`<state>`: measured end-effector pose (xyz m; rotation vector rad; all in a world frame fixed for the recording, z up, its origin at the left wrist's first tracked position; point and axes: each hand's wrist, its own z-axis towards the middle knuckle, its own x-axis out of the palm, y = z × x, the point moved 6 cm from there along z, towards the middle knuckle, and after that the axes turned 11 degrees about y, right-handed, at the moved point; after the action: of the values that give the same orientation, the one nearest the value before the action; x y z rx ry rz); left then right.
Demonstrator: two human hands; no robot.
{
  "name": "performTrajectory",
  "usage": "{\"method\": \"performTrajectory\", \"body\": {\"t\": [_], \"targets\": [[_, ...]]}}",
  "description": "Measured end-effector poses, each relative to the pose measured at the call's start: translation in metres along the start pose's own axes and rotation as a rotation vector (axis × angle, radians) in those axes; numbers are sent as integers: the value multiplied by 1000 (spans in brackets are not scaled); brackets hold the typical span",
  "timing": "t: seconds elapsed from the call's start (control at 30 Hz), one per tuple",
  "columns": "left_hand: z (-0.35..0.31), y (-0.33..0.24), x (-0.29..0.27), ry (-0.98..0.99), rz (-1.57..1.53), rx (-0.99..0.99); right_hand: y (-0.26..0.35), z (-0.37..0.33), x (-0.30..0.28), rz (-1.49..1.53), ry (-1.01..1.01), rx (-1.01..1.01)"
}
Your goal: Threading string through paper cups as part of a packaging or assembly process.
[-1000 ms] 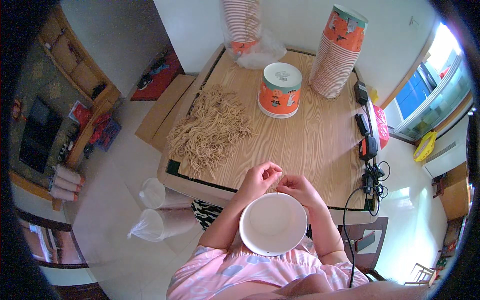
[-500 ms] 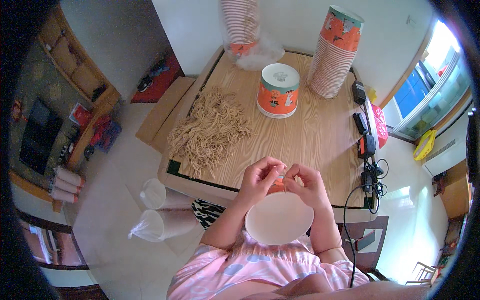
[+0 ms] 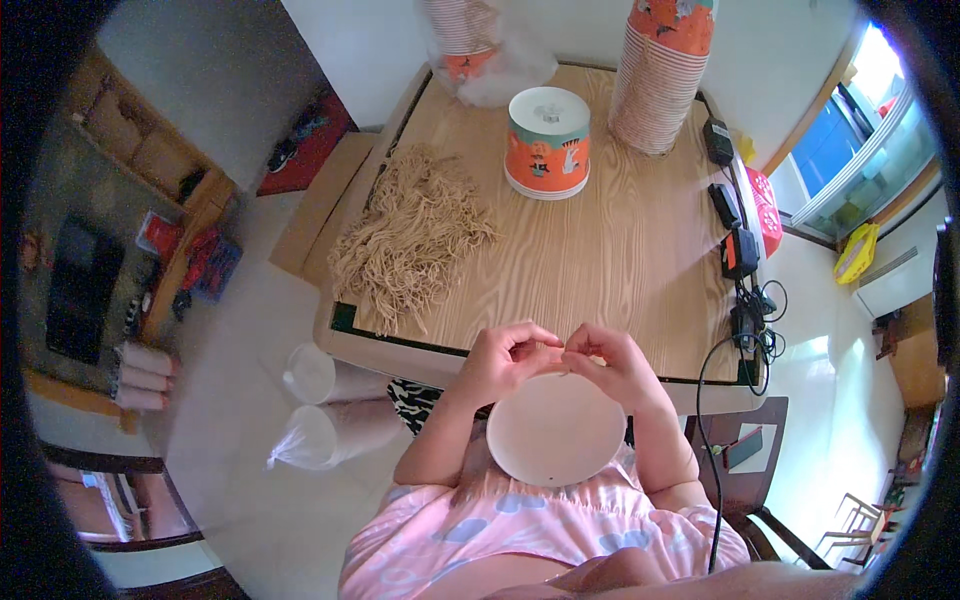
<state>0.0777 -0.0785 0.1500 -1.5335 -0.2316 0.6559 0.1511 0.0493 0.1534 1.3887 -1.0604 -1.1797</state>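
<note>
A paper bucket (image 3: 557,430) rests against my lap, its round white opening facing me, with a small dark hole near the lower rim. Both hands meet at the bucket's far rim. The fingers of my left hand (image 3: 508,362) are closed in a pinch, and my right hand (image 3: 612,366) pinches right beside it. What lies between the fingertips is too small to make out. Beyond my left hand, a tangled heap of beige cords (image 3: 415,235) covers the table's left side. An upside-down orange and green paper bucket (image 3: 548,150) stands farther back.
A tall stack of nested paper buckets (image 3: 660,85) stands at the table's (image 3: 590,270) back right, another stack in clear plastic (image 3: 465,45) at the back left. Power adapters (image 3: 740,253) and black cables line the right edge. Bagged bucket stacks (image 3: 350,437) lie on the floor at left.
My fingertips have come closer together, and the orange patch seen between them is now covered. The table and its things sit slightly higher in the picture.
</note>
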Motion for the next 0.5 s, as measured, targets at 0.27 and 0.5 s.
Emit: {"method": "performTrajectory", "body": {"t": [0.27,0.5], "targets": [[7,45,9,106,-113,-115,-32,4,3,187,44,262],[4,26,6,-39,40,-42,-37,4,8,260,112,257]]}}
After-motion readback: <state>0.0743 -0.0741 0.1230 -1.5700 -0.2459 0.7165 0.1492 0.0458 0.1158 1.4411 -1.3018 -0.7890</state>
